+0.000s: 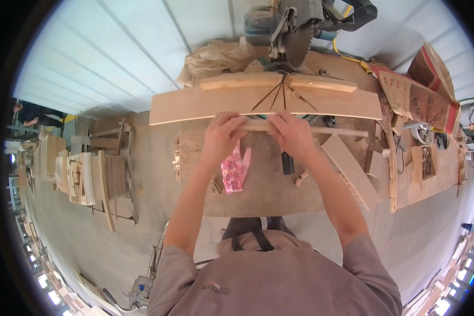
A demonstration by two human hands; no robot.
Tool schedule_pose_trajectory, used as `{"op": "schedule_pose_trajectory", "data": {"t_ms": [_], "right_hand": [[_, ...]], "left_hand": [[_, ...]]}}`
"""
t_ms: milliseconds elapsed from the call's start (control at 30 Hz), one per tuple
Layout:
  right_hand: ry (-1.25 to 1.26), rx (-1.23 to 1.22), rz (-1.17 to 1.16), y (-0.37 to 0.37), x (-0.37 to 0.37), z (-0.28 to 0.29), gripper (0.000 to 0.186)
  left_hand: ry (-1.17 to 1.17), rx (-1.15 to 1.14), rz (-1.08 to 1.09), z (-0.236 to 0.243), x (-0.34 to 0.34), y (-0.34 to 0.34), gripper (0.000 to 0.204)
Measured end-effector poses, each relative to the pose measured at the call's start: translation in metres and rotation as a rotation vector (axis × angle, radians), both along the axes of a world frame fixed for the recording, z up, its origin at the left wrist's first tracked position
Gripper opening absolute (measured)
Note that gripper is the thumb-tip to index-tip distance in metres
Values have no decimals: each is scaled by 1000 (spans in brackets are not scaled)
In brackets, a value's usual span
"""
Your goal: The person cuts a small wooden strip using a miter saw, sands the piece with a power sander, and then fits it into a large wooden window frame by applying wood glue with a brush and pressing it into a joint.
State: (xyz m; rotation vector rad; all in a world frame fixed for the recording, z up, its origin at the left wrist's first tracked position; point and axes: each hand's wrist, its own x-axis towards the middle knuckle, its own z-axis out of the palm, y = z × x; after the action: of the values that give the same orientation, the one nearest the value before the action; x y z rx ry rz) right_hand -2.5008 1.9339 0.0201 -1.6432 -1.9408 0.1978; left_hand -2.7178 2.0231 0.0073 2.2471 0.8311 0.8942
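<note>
A slim wooden strip (254, 126) lies crosswise in front of the saw board, its long end running out to the right. My left hand (222, 136) is closed around its left end. My right hand (294, 137) grips it a little further along, the fingers curled over it. Just beyond both hands is a wide, flat wooden board (210, 102) with several dark saw cuts fanning out near its middle. The mitre saw (297, 45) stands behind it, its toothed blade raised above the fence. A black handle (287, 163) sticks out below my right hand.
A pink flowered glove (235, 171) lies on the bench below my left hand. To the right are a slanted board (350, 171), red-and-tan sacks (421, 95) and a small wooden box (424, 162). Stacked wood pieces (110, 176) stand at the left. A person (39, 115) is far left.
</note>
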Motion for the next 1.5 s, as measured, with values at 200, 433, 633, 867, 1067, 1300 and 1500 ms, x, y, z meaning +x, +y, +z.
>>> {"op": "schedule_pose_trajectory", "data": {"t_ms": [200,433,633,867,1067,1300,1500], "right_hand": [[182,-89,-156,23,19,-11,36],[104,85,-172,54,60,-53,18],[79,121,-196,60,59,-71,11],[151,140,-198,60,60,-76,12],[177,137,-206,62,62,-79,16],[99,205,-45,58,42,-56,26],[-4,246,-149,74,55,-67,22]], "left_hand": [[-37,-17,23,-21,18,37,35],[-49,-263,112,-46,46,65,29],[8,-277,34,-54,44,72,27],[-184,-559,184,-71,47,75,19],[-42,-197,110,-65,48,57,13],[-144,-107,250,-66,52,50,10],[-109,-131,358,-64,73,58,11]]}}
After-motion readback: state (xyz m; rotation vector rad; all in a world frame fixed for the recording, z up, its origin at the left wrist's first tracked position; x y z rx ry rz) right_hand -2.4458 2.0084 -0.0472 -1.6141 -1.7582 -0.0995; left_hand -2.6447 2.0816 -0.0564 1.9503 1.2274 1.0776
